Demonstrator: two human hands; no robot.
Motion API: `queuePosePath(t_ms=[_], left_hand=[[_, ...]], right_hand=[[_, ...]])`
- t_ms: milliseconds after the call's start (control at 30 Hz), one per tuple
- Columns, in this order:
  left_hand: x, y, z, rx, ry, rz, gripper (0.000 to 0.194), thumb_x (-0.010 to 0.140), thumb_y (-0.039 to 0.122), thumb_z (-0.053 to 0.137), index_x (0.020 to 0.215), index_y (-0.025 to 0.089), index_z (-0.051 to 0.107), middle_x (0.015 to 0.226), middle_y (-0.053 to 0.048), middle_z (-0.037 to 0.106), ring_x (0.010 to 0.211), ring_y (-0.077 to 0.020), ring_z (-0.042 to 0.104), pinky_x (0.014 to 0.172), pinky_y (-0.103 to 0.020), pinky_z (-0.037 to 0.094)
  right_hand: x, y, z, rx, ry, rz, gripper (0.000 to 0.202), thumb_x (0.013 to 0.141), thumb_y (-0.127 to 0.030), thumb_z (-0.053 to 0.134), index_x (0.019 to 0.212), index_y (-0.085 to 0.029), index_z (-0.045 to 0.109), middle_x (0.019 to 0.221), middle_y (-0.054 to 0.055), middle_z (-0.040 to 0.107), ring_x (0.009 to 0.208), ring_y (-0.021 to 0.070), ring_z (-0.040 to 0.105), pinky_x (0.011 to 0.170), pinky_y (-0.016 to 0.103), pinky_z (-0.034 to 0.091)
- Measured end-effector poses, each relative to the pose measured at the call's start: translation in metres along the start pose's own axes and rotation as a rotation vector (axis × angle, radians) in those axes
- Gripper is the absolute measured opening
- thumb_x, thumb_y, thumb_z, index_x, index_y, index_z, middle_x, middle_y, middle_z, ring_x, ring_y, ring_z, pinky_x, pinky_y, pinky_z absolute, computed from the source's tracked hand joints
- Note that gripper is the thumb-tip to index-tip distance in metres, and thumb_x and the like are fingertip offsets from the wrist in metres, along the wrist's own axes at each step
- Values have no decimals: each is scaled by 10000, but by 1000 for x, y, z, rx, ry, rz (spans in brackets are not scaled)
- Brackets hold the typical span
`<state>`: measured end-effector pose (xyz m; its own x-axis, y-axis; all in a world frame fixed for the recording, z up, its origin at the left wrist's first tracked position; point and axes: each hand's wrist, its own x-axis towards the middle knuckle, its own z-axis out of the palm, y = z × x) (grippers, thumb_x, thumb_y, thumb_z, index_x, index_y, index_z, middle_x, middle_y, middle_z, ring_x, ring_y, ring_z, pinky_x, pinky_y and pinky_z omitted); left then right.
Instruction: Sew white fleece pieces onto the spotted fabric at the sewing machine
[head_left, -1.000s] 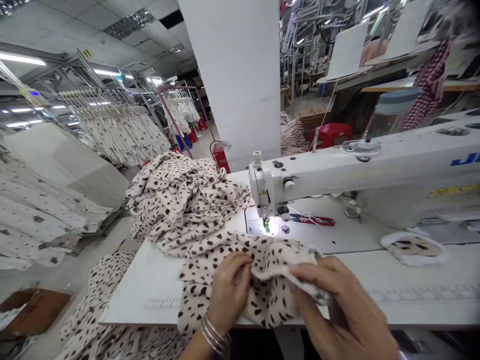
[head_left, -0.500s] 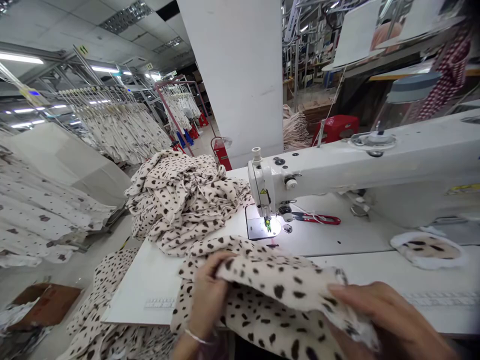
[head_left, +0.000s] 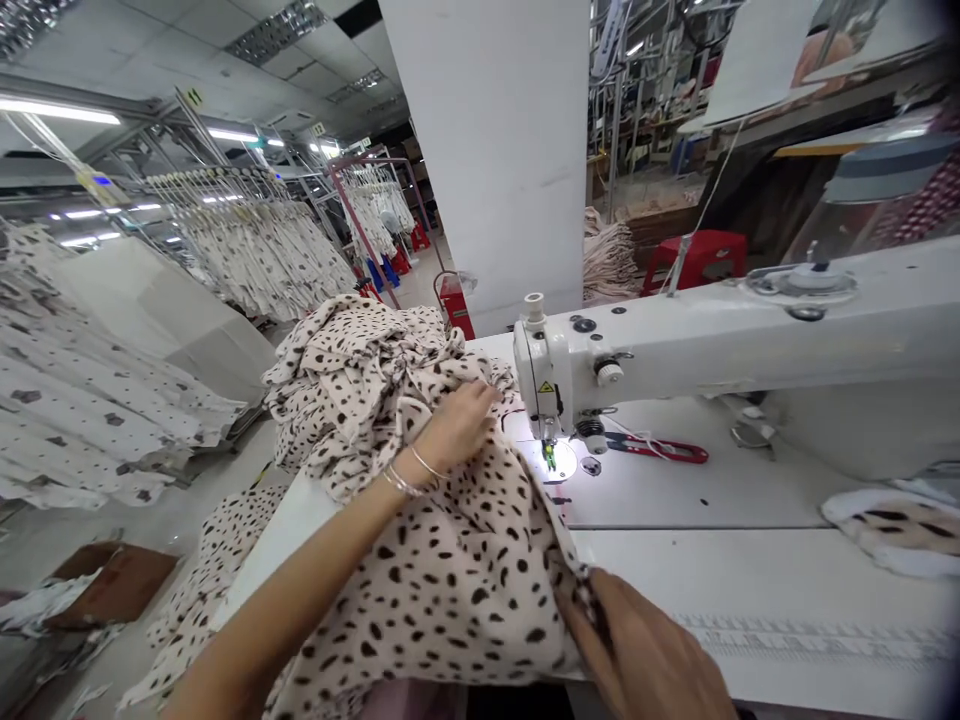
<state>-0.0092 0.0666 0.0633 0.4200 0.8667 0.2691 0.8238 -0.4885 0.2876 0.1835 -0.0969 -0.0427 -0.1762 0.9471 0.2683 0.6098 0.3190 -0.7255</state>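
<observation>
Head view, left hand (head_left: pixel 463 428) flattened over spotted fabric (head_left: pixel 457 560), right hand (head_left: pixel 643 640) pinching its edge.

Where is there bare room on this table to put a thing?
Bare: the table strip between machine bed and ruler scale, beyond the right hand; the bed between red snips and its front edge. Crowded: left, with spotted fabric and left hand.

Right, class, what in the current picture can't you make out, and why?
In the head view:
- Sewing machine: far end cut off by the right edge.
- Right hand: wrist cut off by the bottom edge.
- Red-handled snips: blade tips hidden behind the machine's head.
- Ruler: numbers too small and faint to read.
</observation>
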Motion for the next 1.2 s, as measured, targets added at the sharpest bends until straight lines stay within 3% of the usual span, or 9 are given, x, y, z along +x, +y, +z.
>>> queuePosePath(t_ms=[133,233,300,467,567,667,800,1000,1200], left_hand=[[-46,20,31,47,-65,7,117,894,102,491,941,141,591,959,-107,626,881,-249,607,773,-420,545],[-75,27,32,56,-215,55,231,853,169,579,1084,166,566,1167,-125,607,1085,-312,578,877,-468,533],[-80,24,30,36,-290,85,337,792,126,585,1123,182,558,1298,-131,553,1199,-339,523,947,-487,503],[-68,21,29,-121,-279,-124,140,886,214,470,801,188,577,935,-82,621,863,-228,625,745,-352,550],[-64,27,40,-73,-211,-161,223,902,281,488,1082,176,569,1099,-120,624,1061,-293,600,917,-486,506],[-59,22,51,-24,-265,-72,514,836,141,475,1345,192,425,1436,-150,462,1365,-337,389,1114,-635,265],[-37,-1,56,-131,-402,7,488,817,76,398,1280,204,486,1291,-107,566,1292,-287,460,1177,-592,123],[-6,-22,61,-226,-411,101,277,712,57,445,919,197,564,950,-38,598,952,-232,585,1092,-461,337],[-10,-23,63,-300,-308,91,350,674,64,501,1000,185,538,989,-55,610,913,-238,596,916,-393,483]], right_hand=[[13,23,-8,-267,142,-244,399,928,-291,491,1315,-192,506,946,94,669,771,200,678,579,263,546],[17,28,-8,-381,174,-546,383,907,-196,475,1276,-239,570,1093,96,664,988,231,642,796,332,528],[20,35,-9,-448,180,-599,332,902,-223,504,1211,-255,621,1200,83,648,1103,259,593,852,367,491],[25,49,-18,-525,185,-496,377,919,-375,535,1231,-178,616,1254,133,628,1147,287,575,847,402,487],[30,46,-23,-487,156,-623,382,953,-293,493,1284,-123,578,1280,127,634,1196,242,572,893,355,480],[36,42,-27,-474,75,-743,325,971,-288,482,1224,-142,625,1281,71,651,1213,209,576,873,322,484],[36,37,-23,-458,65,-730,322,1000,-280,446,1215,-132,635,1258,47,667,1196,193,595,900,331,469],[23,28,6,-434,154,-638,334,1014,-262,404,1165,-130,670,1242,66,672,1147,189,629,849,299,470],[1,29,19,-417,178,-587,290,971,-260,500,1200,-185,661,1320,32,616,1179,161,608,830,270,468]])
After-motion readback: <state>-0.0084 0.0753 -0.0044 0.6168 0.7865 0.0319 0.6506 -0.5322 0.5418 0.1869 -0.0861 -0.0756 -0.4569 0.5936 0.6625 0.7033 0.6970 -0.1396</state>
